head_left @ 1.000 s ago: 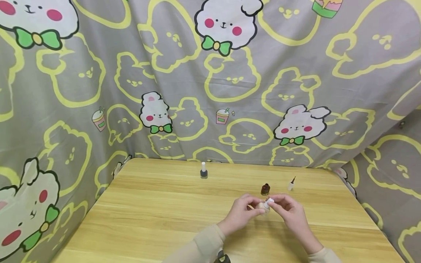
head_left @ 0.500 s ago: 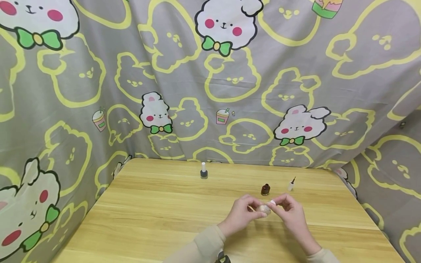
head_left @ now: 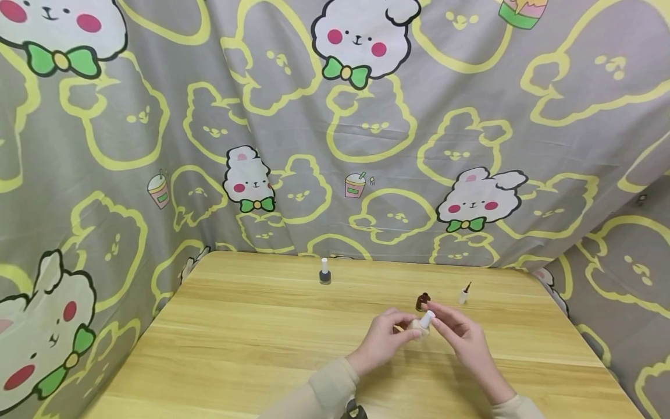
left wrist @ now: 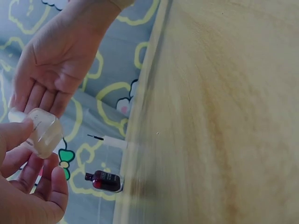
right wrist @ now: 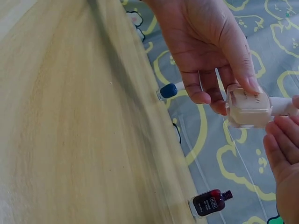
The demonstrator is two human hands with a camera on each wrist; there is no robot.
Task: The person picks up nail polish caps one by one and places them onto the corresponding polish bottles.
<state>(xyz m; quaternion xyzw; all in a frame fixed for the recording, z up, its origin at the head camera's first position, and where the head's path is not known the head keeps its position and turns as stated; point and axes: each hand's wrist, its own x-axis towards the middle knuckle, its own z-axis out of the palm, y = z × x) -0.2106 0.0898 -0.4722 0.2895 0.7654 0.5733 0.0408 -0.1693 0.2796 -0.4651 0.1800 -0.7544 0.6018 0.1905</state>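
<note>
Clock positions taken from the head view, centred on the held bottle, 12 o'clock being the far edge of the table.

Pale bottle (head_left: 420, 327): raised above the table (head_left: 251, 331), right of mid-table, tilted, with its white cap (head_left: 427, 318) seated on the neck and pointing to about 1 o'clock. Pale cream contents; small print on the flat face, too fine to read.

Left hand (head_left: 384, 339): at 8 to 9 o'clock, pinching the bottle's body between thumb and fingers. Left wrist view shows the remaining fingers loosely bent beneath it.

Right hand (head_left: 464, 336): at 3 to 4 o'clock, fingers extended and parted from the thumb, index reaching past the cap. Fingertips lie right at the cap; whether any of them touches it cannot be settled from these angles.

Dark red bottle (head_left: 422, 302): upright on the table at 12 o'clock, just beyond the fingers, neck exposed.

Loose cap (head_left: 463, 297): white, at 2 o'clock, standing on the table with its dark brush (head_left: 468, 287) upward.

Dark blue bottle (head_left: 325, 276): upright, at 10 o'clock, well apart near the far edge, its own white top on.

Backdrop: grey cloth (head_left: 387, 227) printed with rabbits and yellow outlines.
</note>
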